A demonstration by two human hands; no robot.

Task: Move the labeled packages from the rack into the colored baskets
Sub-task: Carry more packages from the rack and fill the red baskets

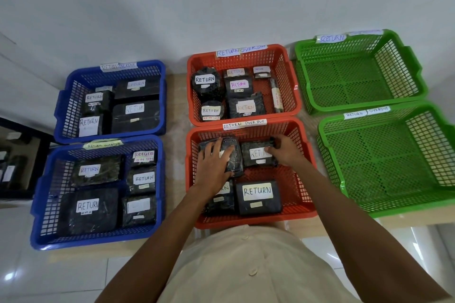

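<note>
Both hands are down in the near red plastic mesh basket (310, 179) on my feed. Left hand (215, 165) lies with fingers spread flat over a black plastic-wrapped package (235, 155) at the back left. Right hand (285, 150) has its fingers curled round the edge of the black RETURN-labelled package (253, 155) just beside it, back right.

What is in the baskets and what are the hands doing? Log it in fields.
left hand: lies flat on left package
right hand: grips right package at its far edge
basket in use: near red basket, four packages
blue baskets: two, left side, holding packages
green baskets: two, right side, no packages
</note>
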